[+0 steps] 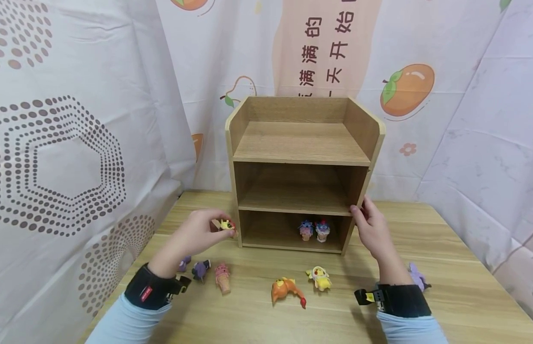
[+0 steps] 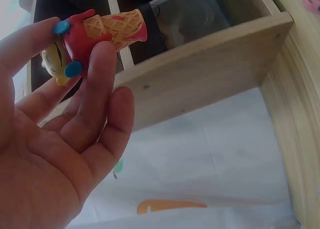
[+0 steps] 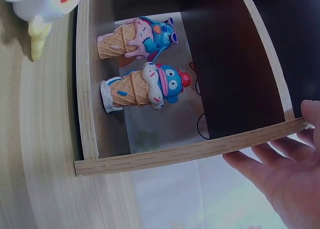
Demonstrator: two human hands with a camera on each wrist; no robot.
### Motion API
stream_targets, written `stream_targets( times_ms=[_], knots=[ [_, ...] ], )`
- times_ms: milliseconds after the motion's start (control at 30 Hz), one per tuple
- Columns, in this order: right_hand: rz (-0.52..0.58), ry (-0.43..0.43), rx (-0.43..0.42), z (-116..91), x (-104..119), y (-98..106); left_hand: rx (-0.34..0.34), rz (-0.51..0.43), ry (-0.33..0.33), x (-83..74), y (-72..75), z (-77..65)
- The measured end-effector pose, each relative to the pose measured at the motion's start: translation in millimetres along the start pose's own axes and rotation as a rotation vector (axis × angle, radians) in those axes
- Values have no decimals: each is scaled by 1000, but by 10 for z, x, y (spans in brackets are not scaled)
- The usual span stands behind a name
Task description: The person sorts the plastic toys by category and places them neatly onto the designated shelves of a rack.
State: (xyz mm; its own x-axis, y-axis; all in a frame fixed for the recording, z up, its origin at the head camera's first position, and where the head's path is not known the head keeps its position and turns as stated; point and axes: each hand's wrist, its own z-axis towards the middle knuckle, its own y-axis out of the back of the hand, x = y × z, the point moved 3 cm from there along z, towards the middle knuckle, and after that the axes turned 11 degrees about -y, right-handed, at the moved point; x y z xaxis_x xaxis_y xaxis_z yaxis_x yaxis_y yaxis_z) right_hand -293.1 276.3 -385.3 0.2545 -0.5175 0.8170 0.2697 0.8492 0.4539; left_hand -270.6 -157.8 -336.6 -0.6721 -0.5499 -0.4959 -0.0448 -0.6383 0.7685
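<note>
My left hand (image 1: 202,231) pinches a small ice-cream-cone figurine (image 2: 102,39) between thumb and fingers, just left of a wooden shelf unit (image 1: 301,160). The figurine has a yellow head, a red body with blue round parts, and a waffle cone; in the left wrist view it lies sideways. At the shelf's right side panel, my right hand (image 1: 373,229) grips the front edge, thumb at the front and fingers along the outer face. Inside the bottom compartment stand two cone figurines: a blue one with pink icing (image 3: 140,39) and a blue one with a red hat (image 3: 145,86).
On the table before the shelf lie a pink cone figurine (image 1: 222,278), an orange figurine (image 1: 287,289), a yellow-and-white figurine (image 1: 320,278) and purple figurines (image 1: 201,270). Another purple figurine (image 1: 417,276) lies beside my right wrist. A printed curtain (image 1: 455,105) hangs behind.
</note>
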Motion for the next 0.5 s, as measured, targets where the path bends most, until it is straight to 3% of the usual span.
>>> stream_targets(
  times_ms=[200, 500],
  knots=[
    [-25, -5, -4, 12, -21, -9, 25, -35, -50, -46, -89, 52],
    [-15, 9, 0, 11, -12, -1, 40, -52, -43, -93, -268, 163]
  ],
)
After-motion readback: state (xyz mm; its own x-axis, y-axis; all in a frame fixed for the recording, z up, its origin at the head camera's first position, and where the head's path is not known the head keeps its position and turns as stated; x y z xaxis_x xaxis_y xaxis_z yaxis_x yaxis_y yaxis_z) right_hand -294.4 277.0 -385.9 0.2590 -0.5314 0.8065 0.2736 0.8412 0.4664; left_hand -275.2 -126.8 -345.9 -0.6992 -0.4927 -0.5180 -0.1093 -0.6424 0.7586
